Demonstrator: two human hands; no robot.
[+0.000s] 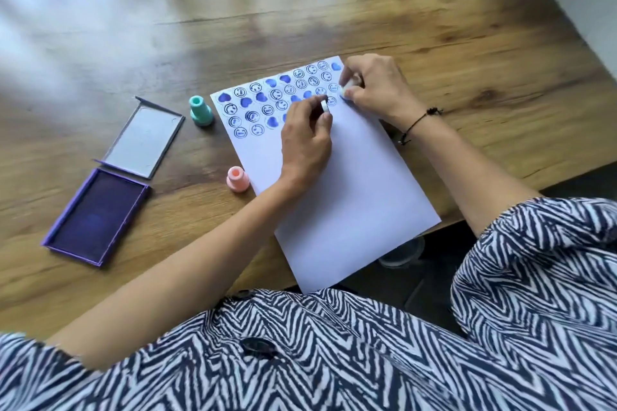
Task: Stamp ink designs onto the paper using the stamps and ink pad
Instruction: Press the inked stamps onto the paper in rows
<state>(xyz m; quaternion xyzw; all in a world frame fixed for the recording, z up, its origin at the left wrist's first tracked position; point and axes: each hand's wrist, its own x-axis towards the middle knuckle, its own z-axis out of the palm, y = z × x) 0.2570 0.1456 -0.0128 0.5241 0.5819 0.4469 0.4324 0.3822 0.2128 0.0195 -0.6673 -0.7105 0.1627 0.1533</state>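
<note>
Table (417, 27) of brown wood fills most of the view, w/ a person in zebra-pattern shirt (334, 344) at the near edge. White paper (350, 183) lies tilted on it, near corner hanging over the table edge; far part is covered w/ rows of blue smiley and heart prints, near part is blank. Ink pad (95, 215), purple, lies open at left w/ its lid (143, 140) flat behind it. Left hand (305, 140) rests on the paper, fingers closed on a small white stamp (324, 107) at the print rows. Right hand (374, 87) pinches another pale stamp (350, 85) at the paper's right edge. Teal stamp (200, 110) and pink stamp (237, 178) stand upright just beside the paper's left edge.
</note>
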